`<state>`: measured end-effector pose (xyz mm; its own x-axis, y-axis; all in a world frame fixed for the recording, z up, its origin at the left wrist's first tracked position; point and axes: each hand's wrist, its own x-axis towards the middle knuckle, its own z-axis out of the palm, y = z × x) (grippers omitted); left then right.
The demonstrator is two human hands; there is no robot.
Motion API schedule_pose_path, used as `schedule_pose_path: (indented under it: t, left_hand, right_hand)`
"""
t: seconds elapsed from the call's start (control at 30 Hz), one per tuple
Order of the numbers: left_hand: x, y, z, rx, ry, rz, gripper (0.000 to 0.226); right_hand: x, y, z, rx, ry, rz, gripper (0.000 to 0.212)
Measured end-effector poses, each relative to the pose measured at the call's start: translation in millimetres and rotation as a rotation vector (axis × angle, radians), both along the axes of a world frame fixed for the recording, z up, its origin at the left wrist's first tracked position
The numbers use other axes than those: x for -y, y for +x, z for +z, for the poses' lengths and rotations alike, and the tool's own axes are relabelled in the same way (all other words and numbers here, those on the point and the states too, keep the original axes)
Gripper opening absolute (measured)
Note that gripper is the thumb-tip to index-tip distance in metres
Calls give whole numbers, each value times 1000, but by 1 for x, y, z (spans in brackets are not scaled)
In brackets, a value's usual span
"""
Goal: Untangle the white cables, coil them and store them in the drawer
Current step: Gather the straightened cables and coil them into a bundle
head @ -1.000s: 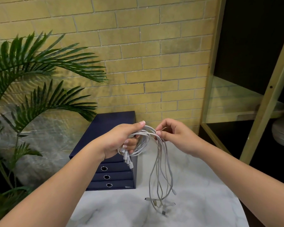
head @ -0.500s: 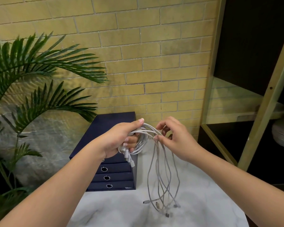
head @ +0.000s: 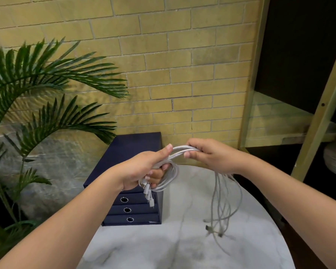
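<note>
Gripping coiled white cables (head: 172, 178) with left hand (head: 144, 169) by drawer box (head: 132, 147), clutching loose strands (head: 219, 200) with right hand (head: 211, 156) right of it. Cannot see into closed drawers (head: 136, 210).

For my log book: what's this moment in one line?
left hand: grips coiled white cables | right hand: grips their loose lengths | ends: dangle over table | visible drawers: shut

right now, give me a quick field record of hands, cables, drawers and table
left hand: grips coiled part of white cables, plugs dangling below
right hand: grips the strands beside it; loose ends hang toward the table
navy drawer unit: behind the left hand, visible drawers shut
marble table: under the hanging ends
stage: coiling, nothing stored yet
</note>
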<state>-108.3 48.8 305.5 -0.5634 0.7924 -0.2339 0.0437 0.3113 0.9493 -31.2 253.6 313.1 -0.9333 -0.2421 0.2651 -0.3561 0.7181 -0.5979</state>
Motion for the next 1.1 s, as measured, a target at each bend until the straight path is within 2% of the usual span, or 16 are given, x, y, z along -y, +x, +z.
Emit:
schedule_pose_path:
  t: [0.13, 0.23, 0.33, 0.47, 0.63, 0.67, 0.73, 0.83, 0.87, 1.0, 1.1]
  left_hand:
    - [-1, 1, -1, 147, 36, -64, 63]
    - [-1, 1, -2, 127, 59, -28, 53]
    - [-7, 4, -3, 84, 78, -9, 49]
    - [-12, 9, -5, 102, 73, -25, 51]
    - [-12, 9, -4, 217, 170, -74, 53]
    - [-12, 9, -4, 224, 195, -70, 52]
    - [-12, 9, -3, 257, 260, -53, 51]
    - [-14, 12, -4, 319, 381, -28, 51]
    - [-16, 14, -5, 342, 422, -14, 52]
    - [-25, 21, -9, 446, 606, 30, 55]
    - [-31, 22, -10, 479, 722, 98, 55]
  right_hand:
    - [-7, 0, 8, 21, 12, -3, 29]
    - [-8, 1, 6, 59, -9, 1, 30]
    - [-6, 2, 0, 56, -63, 23, 20]
    - [-3, 1, -4, 45, -27, 54, 12]
    - [-2, -7, -12, -23, -9, 7, 26]
    - [-1, -7, -16, -19, -69, 6, 29]
    - [5, -7, -26, 37, -314, 2, 43]
    - [14, -8, -43, 125, -634, -31, 85]
    - [19, -8, -48, 144, -712, -26, 86]
    - [38, -3, -57, 199, -996, -64, 54]
    - [44, 2, -58, 241, -1091, -97, 69]
